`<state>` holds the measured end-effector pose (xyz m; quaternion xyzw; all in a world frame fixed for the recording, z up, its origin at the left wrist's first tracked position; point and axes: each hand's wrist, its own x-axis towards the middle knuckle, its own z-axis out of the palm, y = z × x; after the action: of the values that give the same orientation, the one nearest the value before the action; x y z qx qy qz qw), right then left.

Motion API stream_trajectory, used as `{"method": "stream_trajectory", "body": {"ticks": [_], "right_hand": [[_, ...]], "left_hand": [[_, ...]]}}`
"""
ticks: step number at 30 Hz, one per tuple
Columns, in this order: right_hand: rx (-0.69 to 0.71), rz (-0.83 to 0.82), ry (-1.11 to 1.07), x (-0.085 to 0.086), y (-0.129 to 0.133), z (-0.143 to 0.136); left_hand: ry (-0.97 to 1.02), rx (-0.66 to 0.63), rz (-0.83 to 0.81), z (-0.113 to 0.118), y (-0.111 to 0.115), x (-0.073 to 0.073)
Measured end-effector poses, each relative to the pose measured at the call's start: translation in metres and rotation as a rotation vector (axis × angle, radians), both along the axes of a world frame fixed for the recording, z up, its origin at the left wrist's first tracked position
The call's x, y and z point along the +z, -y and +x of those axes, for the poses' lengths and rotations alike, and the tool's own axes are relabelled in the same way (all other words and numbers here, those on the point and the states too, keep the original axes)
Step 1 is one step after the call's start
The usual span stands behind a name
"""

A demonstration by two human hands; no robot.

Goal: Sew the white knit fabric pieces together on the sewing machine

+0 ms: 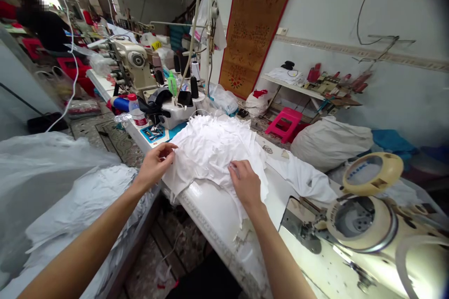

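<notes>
A heap of thin white fabric pieces (217, 145) lies on the white sewing table (206, 215), its lower edge hanging a little over the near side. My left hand (157, 163) is closed at the heap's left edge, thumb and forefinger pinching the white fabric. On the right part of the heap rests my right hand (245, 182), fingers curled together with fabric at their tips. Between the hands the top piece lies loosely spread and wrinkled.
A sewing machine (365, 224) stands close on the right, another sewing machine (133, 65) at the far left. A bottle with a red cap (136, 110) stands behind the heap. White cloth (94, 201) fills a bin at left. A pink stool (285, 124) is beyond the table.
</notes>
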<state>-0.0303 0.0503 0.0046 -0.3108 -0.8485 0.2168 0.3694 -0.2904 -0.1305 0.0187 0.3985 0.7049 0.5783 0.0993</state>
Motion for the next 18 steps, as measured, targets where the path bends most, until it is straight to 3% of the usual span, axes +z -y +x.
{"method": "stream_trajectory", "body": {"ticks": [4,7,13,16,18], "right_hand": [[0.060,-0.070,-0.082,0.010,0.000,0.004],[0.031,-0.199,-0.192,0.016,0.011,0.024],[0.095,-0.575,-0.153,0.007,0.037,0.064],[-0.002,-0.572,-0.155,0.000,0.040,0.058],[-0.047,-0.532,-0.173,-0.003,0.037,0.048]], "left_hand": [[0.107,0.057,0.061,-0.014,0.009,0.001],[0.144,0.135,0.077,-0.030,0.021,-0.004],[0.016,0.272,-0.045,-0.068,0.047,-0.040],[-0.067,0.266,-0.153,-0.069,0.053,-0.052],[-0.181,0.268,-0.179,-0.058,0.054,-0.051]]}}
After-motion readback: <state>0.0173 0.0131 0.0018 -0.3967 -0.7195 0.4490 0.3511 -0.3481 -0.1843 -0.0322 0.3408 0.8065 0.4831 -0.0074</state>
